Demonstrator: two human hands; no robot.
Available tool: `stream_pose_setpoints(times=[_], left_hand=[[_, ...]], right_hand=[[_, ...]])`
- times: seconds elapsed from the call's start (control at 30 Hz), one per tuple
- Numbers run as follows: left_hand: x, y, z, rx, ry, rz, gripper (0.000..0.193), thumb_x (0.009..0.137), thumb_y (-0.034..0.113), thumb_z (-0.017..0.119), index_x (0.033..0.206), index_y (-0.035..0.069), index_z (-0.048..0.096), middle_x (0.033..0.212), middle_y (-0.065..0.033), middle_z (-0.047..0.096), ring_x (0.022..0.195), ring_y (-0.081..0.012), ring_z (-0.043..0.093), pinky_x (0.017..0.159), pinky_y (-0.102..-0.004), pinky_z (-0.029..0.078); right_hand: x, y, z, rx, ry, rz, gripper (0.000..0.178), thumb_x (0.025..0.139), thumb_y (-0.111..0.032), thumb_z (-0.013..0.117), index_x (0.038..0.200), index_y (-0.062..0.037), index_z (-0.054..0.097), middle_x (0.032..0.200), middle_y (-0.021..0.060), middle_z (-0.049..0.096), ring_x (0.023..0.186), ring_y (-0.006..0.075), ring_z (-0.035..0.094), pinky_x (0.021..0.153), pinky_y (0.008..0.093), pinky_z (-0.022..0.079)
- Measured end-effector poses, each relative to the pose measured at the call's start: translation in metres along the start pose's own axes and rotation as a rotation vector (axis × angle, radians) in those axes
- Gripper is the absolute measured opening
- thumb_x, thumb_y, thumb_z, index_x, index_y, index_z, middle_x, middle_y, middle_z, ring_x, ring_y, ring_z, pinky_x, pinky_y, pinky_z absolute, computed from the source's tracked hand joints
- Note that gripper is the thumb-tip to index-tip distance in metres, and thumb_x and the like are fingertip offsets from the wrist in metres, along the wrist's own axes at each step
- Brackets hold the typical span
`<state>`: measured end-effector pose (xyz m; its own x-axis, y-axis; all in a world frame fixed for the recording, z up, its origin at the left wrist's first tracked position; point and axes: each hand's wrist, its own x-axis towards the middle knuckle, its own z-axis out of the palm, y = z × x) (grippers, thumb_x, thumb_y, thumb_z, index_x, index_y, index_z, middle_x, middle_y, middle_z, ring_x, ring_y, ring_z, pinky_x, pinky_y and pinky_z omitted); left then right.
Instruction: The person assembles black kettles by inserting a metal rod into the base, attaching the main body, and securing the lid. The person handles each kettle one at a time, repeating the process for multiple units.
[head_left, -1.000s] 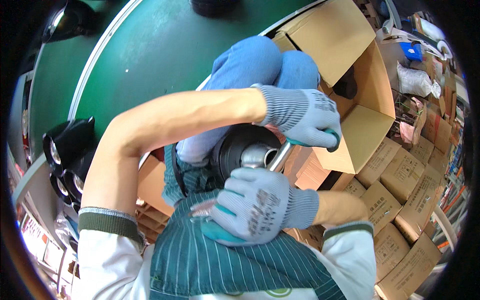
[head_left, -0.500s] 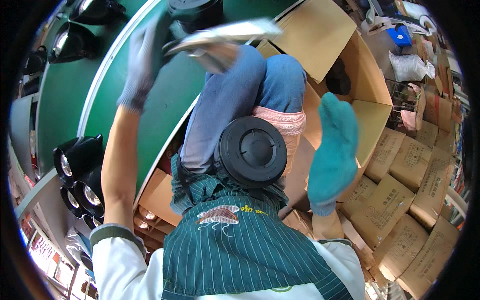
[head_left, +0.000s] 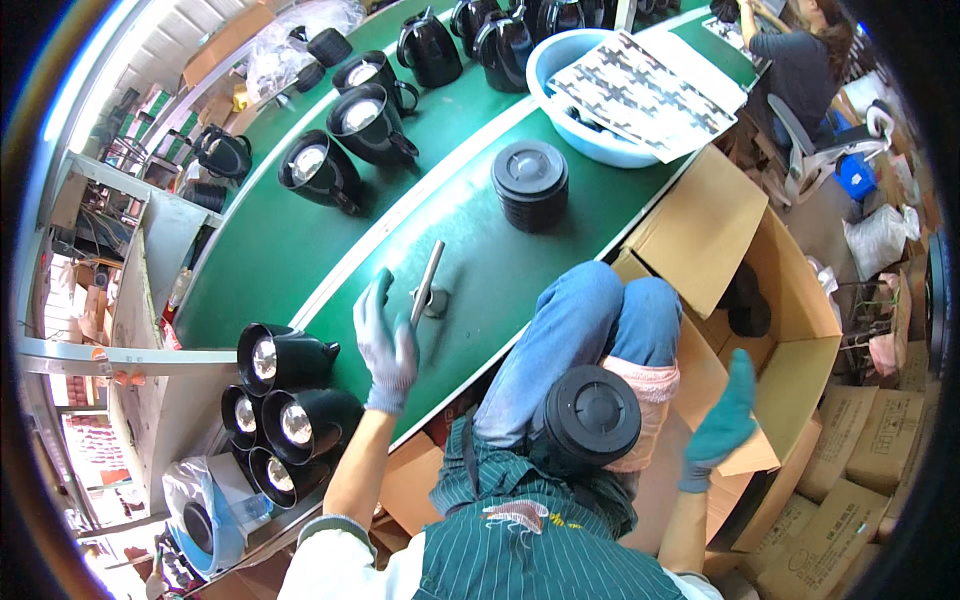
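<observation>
My left hand (head_left: 386,345), in a grey knitted glove, is open over the green table (head_left: 470,340), its fingers stretched out and the thumb apart. A metal tool with a straight bar and a short round end (head_left: 429,284) stands right beside the thumb; whether they touch I cannot tell. On my lap rests a black cylindrical container (head_left: 590,415) with its round ridged end facing up. My right hand (head_left: 722,425), in a teal-coated glove, is held open with its fingers straight, beside the open cardboard box (head_left: 800,370). Neither hand holds anything.
A stack of black round lids (head_left: 530,185) stands on the table. Black kettle-like bodies (head_left: 370,125) line the far side, and several more (head_left: 300,420) are piled at left. A blue basin (head_left: 570,130) sits at the back. Cartons (head_left: 850,430) fill the right; a person (head_left: 800,70) sits far right.
The metal tool, blurred at my left hand before, now stands on the table and that hand is open. The view has swung, showing more table. The black container stays on my lap.
</observation>
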<state>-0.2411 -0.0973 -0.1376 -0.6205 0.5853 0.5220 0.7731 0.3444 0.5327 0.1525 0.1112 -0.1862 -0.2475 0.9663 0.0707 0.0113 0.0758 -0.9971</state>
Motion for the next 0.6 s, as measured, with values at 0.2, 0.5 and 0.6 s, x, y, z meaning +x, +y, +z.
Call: stream_pose_setpoints(times=[0.2,0.5,0.6], left_hand=[[-0.047,0.125,0.075,-1.141,-0.439,-0.165,0.058,0.105,0.037,0.045,0.147,-0.002,0.048,0.146,-0.0236,0.052,0.136,-0.0355,0.051,0.118,-0.0423,0.035],[0.002,0.144,0.026,-0.556,-1.097,0.484,0.102,0.064,0.058,0.091,0.148,0.011,0.056,0.153,-0.026,0.046,0.144,-0.0467,0.043,0.118,-0.0515,0.036],[0.005,0.132,0.041,-0.697,-1.037,0.538,0.082,0.072,0.057,0.088,0.138,0.014,0.066,0.153,-0.0266,0.049,0.14,-0.0464,0.048,0.117,-0.0526,0.036]], right_hand=[[-0.012,-0.015,0.061,0.183,-0.322,0.03,0.036,0.111,-0.02,0.041,0.128,0.0032,0.064,0.122,0.0147,0.07,0.111,0.0255,0.068,0.101,0.036,0.054],[-0.007,-0.022,0.079,0.633,-0.321,0.296,0.053,0.111,-0.032,0.043,0.148,0.0064,0.044,0.139,0.0225,0.06,0.122,0.0327,0.064,0.108,0.0436,0.052],[-0.003,-0.033,0.084,0.519,-0.291,0.323,0.1,0.099,-0.078,0.029,0.15,0.0055,0.045,0.139,0.0256,0.06,0.126,0.0363,0.061,0.113,0.0486,0.045]])
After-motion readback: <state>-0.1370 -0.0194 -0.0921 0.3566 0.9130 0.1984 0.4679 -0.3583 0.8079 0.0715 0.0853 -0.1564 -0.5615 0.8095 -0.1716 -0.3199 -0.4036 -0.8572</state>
